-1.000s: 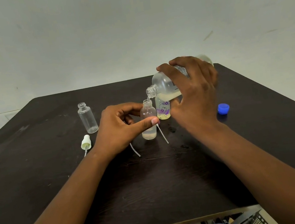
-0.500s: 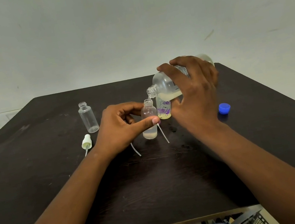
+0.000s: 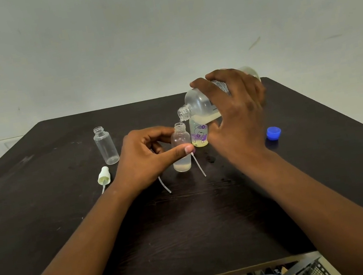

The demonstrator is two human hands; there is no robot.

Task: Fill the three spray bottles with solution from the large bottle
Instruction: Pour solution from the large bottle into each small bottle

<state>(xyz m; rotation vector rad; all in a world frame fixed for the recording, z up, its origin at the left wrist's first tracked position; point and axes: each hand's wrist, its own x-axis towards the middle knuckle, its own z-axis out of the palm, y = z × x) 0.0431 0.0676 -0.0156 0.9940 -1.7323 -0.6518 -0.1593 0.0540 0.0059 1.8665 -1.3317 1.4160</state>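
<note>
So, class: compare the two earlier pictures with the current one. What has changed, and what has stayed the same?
Almost nothing moved. The right hand still tips the large bottle over the small bottle, which the left hand still steadies; its liquid level looks about the same. The empty bottle, flowered bottle, spray head and blue cap stayed put.

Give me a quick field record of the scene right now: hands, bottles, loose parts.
left hand: steadies middle bottle, upright, liquid low
right hand: tilts large bottle, thin stream into middle bottle
printed bottle: behind it, yellowish liquid at the base
clear bottle: left, open, looks empty
spray head: lying on table
blue cap: right, off
</note>
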